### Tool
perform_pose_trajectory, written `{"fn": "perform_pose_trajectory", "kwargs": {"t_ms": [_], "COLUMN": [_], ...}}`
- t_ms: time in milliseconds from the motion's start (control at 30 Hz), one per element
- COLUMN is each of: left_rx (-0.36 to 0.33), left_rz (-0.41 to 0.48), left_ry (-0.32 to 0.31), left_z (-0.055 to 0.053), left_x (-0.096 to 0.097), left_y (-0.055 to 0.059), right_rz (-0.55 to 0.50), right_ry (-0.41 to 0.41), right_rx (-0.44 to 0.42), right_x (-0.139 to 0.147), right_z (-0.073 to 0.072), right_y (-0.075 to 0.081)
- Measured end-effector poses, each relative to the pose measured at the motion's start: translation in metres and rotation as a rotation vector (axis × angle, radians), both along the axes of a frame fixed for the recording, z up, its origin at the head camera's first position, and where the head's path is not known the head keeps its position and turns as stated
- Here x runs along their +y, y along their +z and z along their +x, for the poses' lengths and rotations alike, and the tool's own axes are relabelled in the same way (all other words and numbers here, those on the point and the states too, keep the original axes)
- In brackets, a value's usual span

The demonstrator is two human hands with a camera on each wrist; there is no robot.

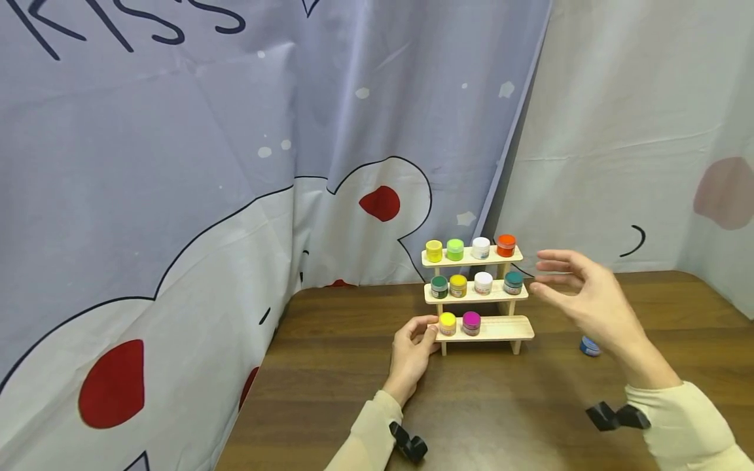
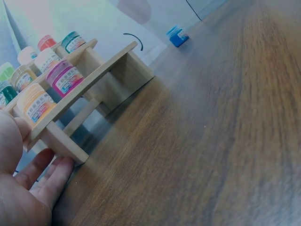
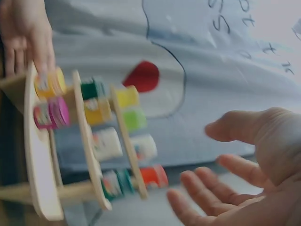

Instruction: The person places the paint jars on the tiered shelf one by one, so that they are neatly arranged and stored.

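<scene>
A three-tier wooden display stand [image 1: 511,329] holds small paint jars on its steps. My left hand [image 1: 410,353] grips the left end of its lowest step, thumb above and fingers below by the leg. Beside that thumb sits a yellow paint jar [image 1: 448,324], with a purple paint jar [image 1: 472,324] to its right. To the right of the upper steps my right hand [image 1: 601,307] is held up, fingers apart and nothing between them. Nearest to it are a red-orange paint jar [image 1: 506,246] on the top step and a teal paint jar [image 1: 513,283] on the middle one.
A blue paint jar [image 1: 590,347] lies on the wooden table [image 1: 471,405], partly behind the right forearm. More jars, such as a white one [image 1: 480,248], fill the upper steps. A printed curtain [image 1: 235,261] hangs behind and left.
</scene>
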State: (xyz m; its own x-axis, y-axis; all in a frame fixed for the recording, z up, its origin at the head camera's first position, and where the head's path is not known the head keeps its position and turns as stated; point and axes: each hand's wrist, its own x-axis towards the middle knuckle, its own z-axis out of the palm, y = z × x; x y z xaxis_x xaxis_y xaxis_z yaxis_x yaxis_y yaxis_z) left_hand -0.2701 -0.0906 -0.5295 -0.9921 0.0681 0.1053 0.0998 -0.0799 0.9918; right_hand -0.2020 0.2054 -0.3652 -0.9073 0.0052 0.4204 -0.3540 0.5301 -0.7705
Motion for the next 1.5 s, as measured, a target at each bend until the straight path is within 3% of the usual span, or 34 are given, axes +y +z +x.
{"fn": "perform_pose_trajectory", "kwargs": {"t_ms": [233, 533, 700, 1000, 1500], "left_rx": [-0.006, -0.011, -0.014, -0.014, -0.005], "left_rz": [0.005, 0.002, 0.004, -0.002, 0.011], "left_ry": [0.0, 0.01, 0.01, -0.002, -0.009], "left_z": [0.0, 0.0, 0.0, -0.001, -0.002], "left_x": [-0.003, -0.007, -0.007, -0.005, 0.0], "left_y": [-0.001, -0.002, -0.004, -0.006, -0.002], "right_rz": [-0.141, -0.178, -0.15, -0.141, -0.096], "right_ry": [-0.116, -0.204, -0.24, -0.219, -0.209], "right_rx": [0.082, 0.002, -0.061, -0.149, -0.182], "right_x": [0.038, 0.069, 0.082, 0.101, 0.112], "right_z": [0.007, 0.017, 0.018, 0.013, 0.011], "right_y": [0.013, 0.011, -0.005, -0.045, -0.095]}}
